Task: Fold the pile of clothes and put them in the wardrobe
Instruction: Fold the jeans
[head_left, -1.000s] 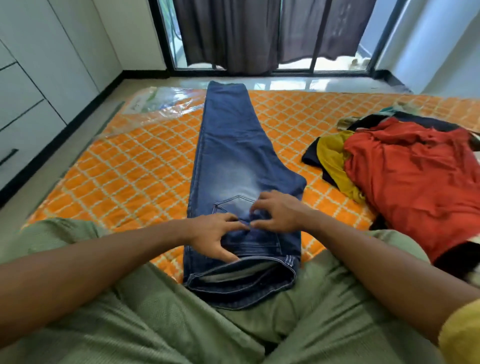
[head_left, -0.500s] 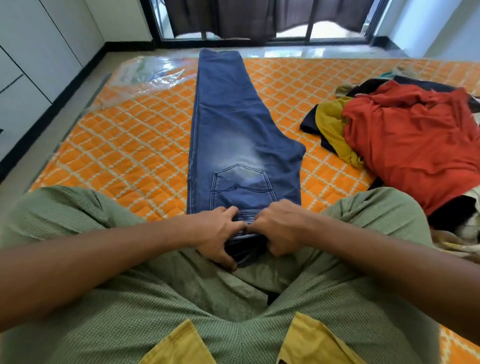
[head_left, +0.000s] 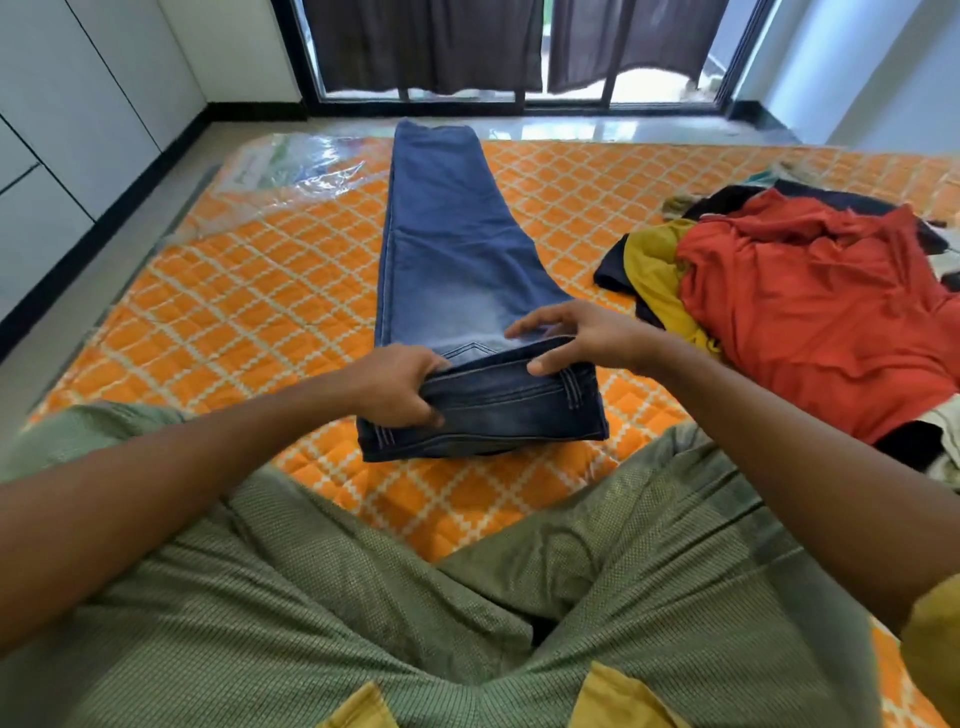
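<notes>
Since the orange diamond-quilted mattress (head_left: 249, 322) carries the long blue denim jeans (head_left: 452, 249) down its middle, long axis running from its near edge straight out to its far edge, the next fold probably goes away from the person. The waist end is already turned over near the mattress's near edge. A crumpled red-and-yellow clothes pile (head_left: 805, 312) sits on its right side. The left hand (head_left: 395, 384) grips the fold's left end and the right hand (head_left: 566, 338) pinches its right end; both are equally near.
</notes>
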